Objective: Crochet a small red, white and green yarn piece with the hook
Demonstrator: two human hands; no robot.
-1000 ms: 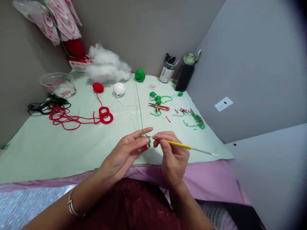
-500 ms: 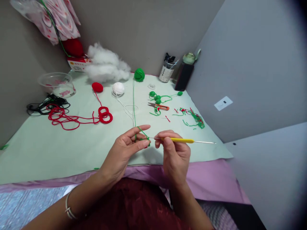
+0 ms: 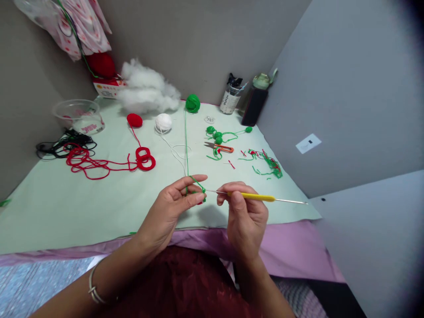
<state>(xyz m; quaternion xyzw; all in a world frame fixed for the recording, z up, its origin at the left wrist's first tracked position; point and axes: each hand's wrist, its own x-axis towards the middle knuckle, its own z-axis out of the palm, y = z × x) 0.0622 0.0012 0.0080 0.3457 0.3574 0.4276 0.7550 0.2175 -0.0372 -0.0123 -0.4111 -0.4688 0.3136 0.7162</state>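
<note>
My left hand [image 3: 177,201] pinches a small green crochet piece [image 3: 203,194] between thumb and fingers, most of it hidden; a bit of red shows at its lower edge. Green yarn [image 3: 187,150] runs over the raised index finger and back to a green yarn ball [image 3: 192,104]. Closed around a crochet hook [image 3: 258,196] with a yellow handle is my right hand [image 3: 247,216]. The hook's thin metal tip reaches left to the green piece, and its other metal end points right.
Orange-handled thread snips [image 3: 220,147] lie beyond my hands near small green balls [image 3: 217,136] and yarn scraps [image 3: 273,165]. Red crocheted rings [image 3: 145,160], a white yarn ball [image 3: 163,123], white stuffing [image 3: 145,90] and a plastic tub [image 3: 79,117] are leftward. A bottle [image 3: 255,101] stands back right.
My right hand and the hook have shifted slightly to the right, drawing the hook's tip outward at the green piece. My left hand has barely moved.
</note>
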